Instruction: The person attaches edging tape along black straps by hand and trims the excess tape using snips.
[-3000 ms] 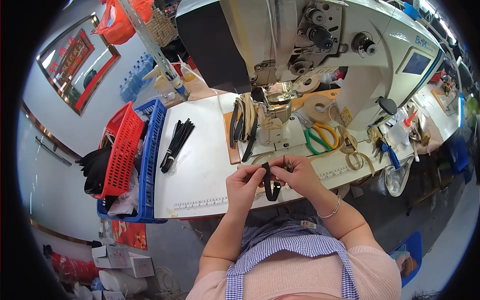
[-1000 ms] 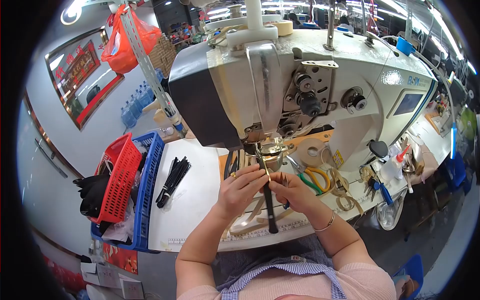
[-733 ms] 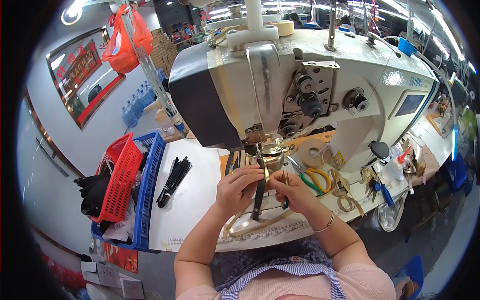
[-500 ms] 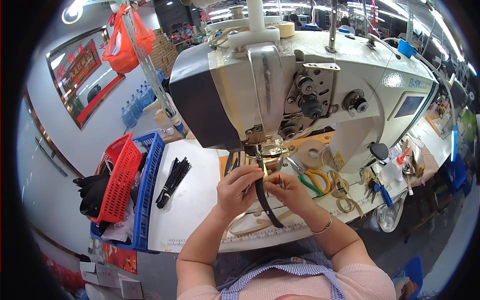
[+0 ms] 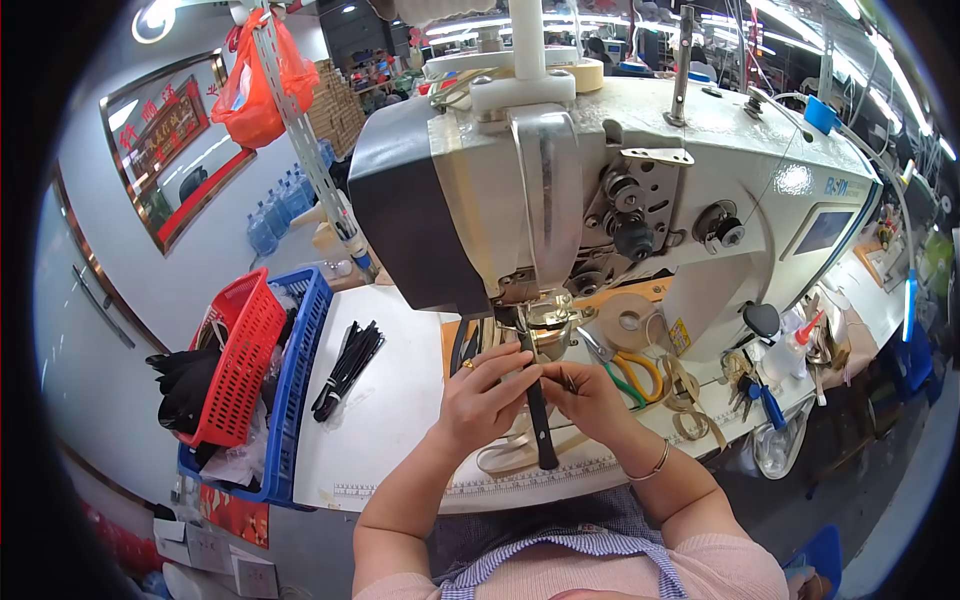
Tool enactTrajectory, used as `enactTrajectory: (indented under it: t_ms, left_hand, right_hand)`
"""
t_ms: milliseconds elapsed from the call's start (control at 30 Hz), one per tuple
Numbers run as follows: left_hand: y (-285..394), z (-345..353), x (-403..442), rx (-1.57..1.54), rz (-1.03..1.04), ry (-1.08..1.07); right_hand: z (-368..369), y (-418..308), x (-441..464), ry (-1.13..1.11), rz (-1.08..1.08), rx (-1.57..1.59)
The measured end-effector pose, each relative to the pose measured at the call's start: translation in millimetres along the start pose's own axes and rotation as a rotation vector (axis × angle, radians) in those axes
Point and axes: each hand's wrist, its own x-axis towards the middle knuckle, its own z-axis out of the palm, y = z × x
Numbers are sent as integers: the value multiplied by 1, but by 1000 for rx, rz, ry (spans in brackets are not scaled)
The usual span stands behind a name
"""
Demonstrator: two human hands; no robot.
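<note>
A narrow black strap [image 5: 541, 430] hangs from the sewing machine's needle area [image 5: 522, 312] toward the table's front edge. The fingers of my left hand [image 5: 488, 398] are pressed along it just below the presser foot, with a ring on one finger. At the strap's right side, my right hand [image 5: 590, 402] has thumb and fingertips pinched together; a small dark bit shows between them, too small to name. Beneath my hands, a beige tape [image 5: 505, 458] curls on the table. The needle tip and the strap's upper end are hidden.
Right of my hands lie scissors [image 5: 640, 375] with green and yellow handles, a tape roll [image 5: 628, 318] and an oil bottle [image 5: 785, 355]. On the left are a bundle of black strips [image 5: 348, 372], a red basket [image 5: 238, 360] and a blue crate [image 5: 300, 385].
The strap's lower end has swung left, from a slant to nearly straight down. My left fingers now lie across it, and my right hand has shifted slightly right. The camera view has tilted a little.
</note>
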Motion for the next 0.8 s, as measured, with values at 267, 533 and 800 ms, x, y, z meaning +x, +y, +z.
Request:
enactTrajectory:
  t_ms: [267, 533, 800]
  left_hand:
    - [5, 1, -1, -9, 8, 18]
    - [11, 1, -1, -20, -40, 65]
    - [6, 8, -4, -48, -22, 114]
  right_hand:
    - [-1, 2, 2, -18, -19, 64]
    - [-1, 5, 5, -16, -58, 112]
    - [0, 10, 11, 13, -57, 85]
